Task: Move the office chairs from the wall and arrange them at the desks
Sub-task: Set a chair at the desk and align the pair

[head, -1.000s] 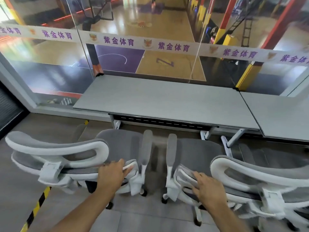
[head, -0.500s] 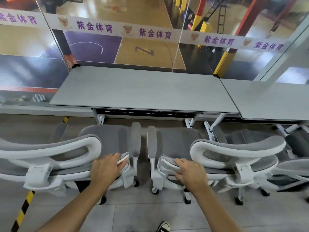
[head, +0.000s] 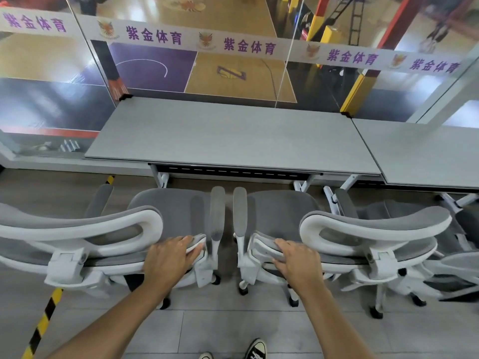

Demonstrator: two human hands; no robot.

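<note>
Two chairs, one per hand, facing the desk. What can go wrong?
The left chair and right chair nearly touch at their inner armrests; they may clash. The desk legs stand ahead of both seats and could catch a base. The left hand and right hand each grip one backrest corner, so a chair may swivel, the right one into the third chair.

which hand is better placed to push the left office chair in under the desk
Left. The left hand grips the left office chair at its backrest edge; the right hand grips the right office chair beside it.
</note>
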